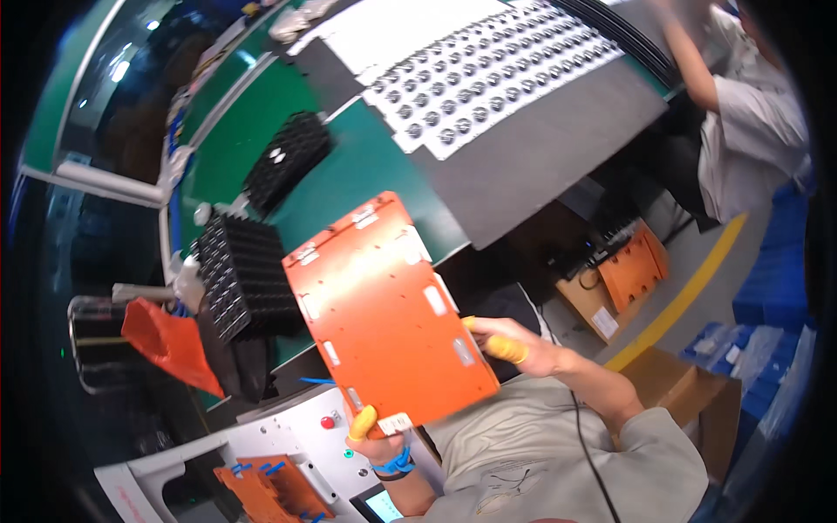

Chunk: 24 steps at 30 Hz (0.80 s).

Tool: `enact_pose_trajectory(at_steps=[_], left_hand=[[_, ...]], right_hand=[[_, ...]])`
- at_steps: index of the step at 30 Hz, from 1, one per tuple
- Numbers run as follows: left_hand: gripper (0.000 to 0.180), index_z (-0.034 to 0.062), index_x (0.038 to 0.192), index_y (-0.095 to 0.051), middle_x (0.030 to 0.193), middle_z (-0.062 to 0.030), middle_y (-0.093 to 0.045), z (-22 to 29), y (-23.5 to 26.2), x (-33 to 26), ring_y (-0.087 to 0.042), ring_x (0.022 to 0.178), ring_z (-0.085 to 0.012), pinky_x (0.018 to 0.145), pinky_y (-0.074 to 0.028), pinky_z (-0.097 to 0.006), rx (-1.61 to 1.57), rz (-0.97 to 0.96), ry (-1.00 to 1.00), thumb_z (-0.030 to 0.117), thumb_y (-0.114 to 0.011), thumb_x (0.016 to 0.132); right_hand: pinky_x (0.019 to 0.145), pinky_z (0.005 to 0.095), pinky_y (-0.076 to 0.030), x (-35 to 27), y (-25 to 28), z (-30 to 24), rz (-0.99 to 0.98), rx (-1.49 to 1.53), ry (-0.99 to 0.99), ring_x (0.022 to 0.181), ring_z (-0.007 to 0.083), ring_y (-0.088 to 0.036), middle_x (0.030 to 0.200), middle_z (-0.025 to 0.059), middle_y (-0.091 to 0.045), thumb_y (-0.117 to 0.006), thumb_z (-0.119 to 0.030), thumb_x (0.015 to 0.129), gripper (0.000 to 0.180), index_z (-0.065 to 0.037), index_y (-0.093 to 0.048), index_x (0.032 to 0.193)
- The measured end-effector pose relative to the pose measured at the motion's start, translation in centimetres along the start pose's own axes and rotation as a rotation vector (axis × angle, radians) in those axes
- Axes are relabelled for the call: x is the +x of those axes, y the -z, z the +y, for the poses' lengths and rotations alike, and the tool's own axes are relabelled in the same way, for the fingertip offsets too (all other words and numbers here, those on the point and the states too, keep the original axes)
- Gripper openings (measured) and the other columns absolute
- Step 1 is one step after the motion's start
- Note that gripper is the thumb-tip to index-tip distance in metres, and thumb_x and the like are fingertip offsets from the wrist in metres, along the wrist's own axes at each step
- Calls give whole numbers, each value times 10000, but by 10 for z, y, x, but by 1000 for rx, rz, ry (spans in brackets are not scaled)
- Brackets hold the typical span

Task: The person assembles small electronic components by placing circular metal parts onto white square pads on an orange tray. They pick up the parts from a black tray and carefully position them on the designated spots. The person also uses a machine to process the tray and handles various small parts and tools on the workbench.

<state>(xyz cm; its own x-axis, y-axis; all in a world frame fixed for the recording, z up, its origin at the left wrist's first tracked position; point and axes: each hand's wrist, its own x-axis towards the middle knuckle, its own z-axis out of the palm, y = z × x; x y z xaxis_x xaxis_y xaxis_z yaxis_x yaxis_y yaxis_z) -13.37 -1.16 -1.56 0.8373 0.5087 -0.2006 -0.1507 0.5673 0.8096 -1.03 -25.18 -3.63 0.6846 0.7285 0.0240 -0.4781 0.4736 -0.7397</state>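
An orange rectangular panel (388, 322) with slots and pale tabs along its edges is held up, tilted, in front of my body. My left hand (375, 443) grips its lower left corner, with a yellow finger cover on and a blue band at the wrist. On the panel's right edge my right hand (521, 347) is closed, also wearing yellow finger covers. The fingers behind the panel are hidden. Just below my left hand stands a white machine (305, 440) with a red button, and another orange part (272, 488) lies in it.
Black gridded trays (240, 270) stack on the green table left of the panel, with one black tray (289, 161) farther back. A white sheet with rows of round parts (497, 74) lies on the grey mat. A co-worker (754, 122) is at right, above cardboard boxes (719, 418).
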Motion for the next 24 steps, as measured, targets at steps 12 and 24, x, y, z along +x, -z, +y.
enact_pose_trajectory(at_steps=[12, 24], left_hand=[[456, -67, 1251, -606, 1270, -166, -621, -23, 10, 82, -601, 1165, -299, 1016, -466, -437, 87, -133, 70, 246, -537, 926], [553, -23, 1387, -470, 1279, -159, -593, -23, -28, 92, -582, 1185, -299, 1034, -445, -441, -53, -39, 175, 108, -580, 861]], right_hand=[[652, 291, -534, -87, 55, 5, 1213, -774, 826, 748, 180, -652, 991, 164, -670, -469, -149, 997, 602, 19, -233, 1525], [818, 284, -449, -115, 92, -79, 1085, -381, 1003, 867, 136, -549, 1034, 84, -609, -475, -178, 1023, 483, 28, -407, 1455]])
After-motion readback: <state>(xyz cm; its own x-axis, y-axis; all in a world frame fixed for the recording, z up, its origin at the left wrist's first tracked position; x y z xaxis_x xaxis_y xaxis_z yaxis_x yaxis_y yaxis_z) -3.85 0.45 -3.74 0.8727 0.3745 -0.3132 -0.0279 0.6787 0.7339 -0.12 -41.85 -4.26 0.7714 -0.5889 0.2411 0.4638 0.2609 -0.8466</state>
